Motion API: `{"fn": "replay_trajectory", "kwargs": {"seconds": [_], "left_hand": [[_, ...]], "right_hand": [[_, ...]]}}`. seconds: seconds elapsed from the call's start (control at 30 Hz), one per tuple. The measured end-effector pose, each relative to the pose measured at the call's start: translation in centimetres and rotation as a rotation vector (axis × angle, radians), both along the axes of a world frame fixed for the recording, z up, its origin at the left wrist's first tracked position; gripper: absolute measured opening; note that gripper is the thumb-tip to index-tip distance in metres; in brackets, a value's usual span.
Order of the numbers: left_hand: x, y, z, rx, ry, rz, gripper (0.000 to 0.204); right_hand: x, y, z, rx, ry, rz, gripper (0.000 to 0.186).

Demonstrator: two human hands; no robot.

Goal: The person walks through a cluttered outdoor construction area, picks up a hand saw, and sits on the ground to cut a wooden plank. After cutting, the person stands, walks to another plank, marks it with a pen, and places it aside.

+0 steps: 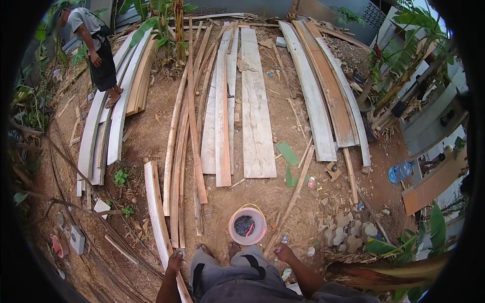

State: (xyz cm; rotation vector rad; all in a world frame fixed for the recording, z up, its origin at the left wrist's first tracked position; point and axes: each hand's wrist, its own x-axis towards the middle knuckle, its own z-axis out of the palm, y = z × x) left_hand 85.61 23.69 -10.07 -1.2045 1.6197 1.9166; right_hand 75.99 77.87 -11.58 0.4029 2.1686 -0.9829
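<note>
Hands low — left grips a pale plank's edge, right loosely curled, empty, beside the pink bucket.

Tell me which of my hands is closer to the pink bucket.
Right. The right hand sits just beside the pink bucket, lower right of it; the left hand rests on a pale plank farther left.

Bare dirt ground. Long planks lie flat at twelve o'clock, a pink bucket at centre, paving stones at four o'clock, plastic bottle at three.
</note>
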Motion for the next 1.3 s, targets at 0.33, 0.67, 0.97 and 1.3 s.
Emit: {"fn": "replay_trajectory", "kwargs": {"seconds": [0.33,0.67,0.97,1.3], "left_hand": [[-7.6,-2.1,-6.7,-0.236,0.124,-0.733,0.042],[-29.7,-8.9,-2.0,-0.134,-0.068,-0.333,0.042],[-44.2,-3.9,0.9,-0.150,0.094,-0.373,0.048],[-42.0,8.1,-2.7,-0.328,-0.217,-0.564,0.061]], "right_hand": [[1.4,7.3,0.7,-0.134,-0.333,-0.648,0.041],[-4.2,2.0,3.2,-0.387,-0.144,-0.856,0.048],[-5.1,5.0,-3.4,0.098,0.134,-0.247,0.036],[-22.2,17.9,-7.2,-0.194,-0.402,-0.525,0.035]]}}
